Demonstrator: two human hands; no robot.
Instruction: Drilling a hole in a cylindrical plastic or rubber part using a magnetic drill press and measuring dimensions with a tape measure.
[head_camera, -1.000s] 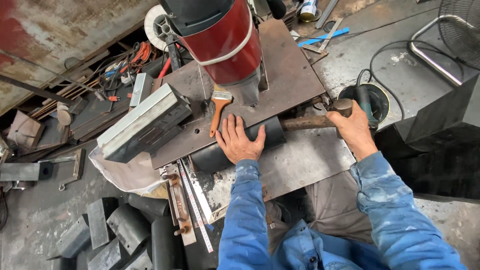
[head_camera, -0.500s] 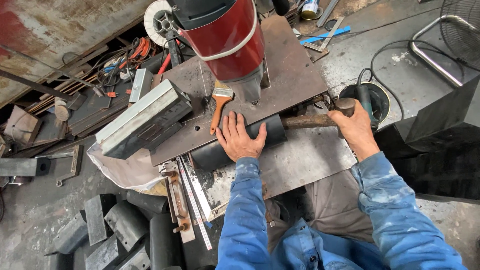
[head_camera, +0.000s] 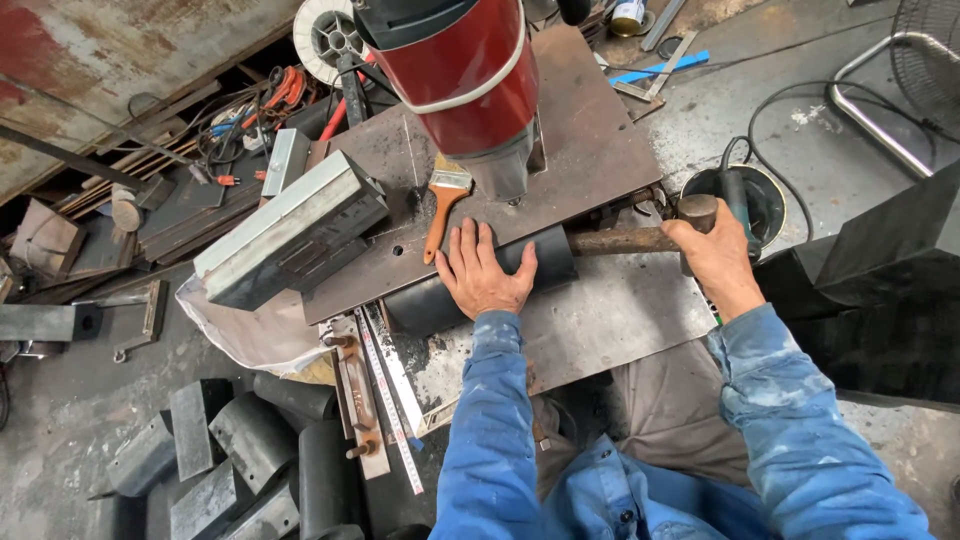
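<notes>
My left hand (head_camera: 483, 272) lies flat, fingers spread, on a dark curved metal piece (head_camera: 545, 256) resting on a rusty steel plate (head_camera: 590, 150). My right hand (head_camera: 715, 252) grips the rusty rod handle (head_camera: 618, 241) of a hammer whose head (head_camera: 697, 212) sticks up beside the thumb; the handle's far end reaches the right end of the curved piece. A red machine head (head_camera: 465, 75) hangs over the plate just above my left hand. A paintbrush with an orange handle (head_camera: 443, 205) lies by my left fingertips.
A grey rectangular metal block (head_camera: 290, 230) sits on the plate's left. Several curved dark metal pieces (head_camera: 255, 455) lie on the floor at lower left. An angle grinder (head_camera: 745, 195) and cables lie right, a black box (head_camera: 880, 290) far right, a fan (head_camera: 925, 65) top right.
The view has shifted slightly. My right hand has drawn the hammer a little to the right; my left hand stays pressed on the curved piece.
</notes>
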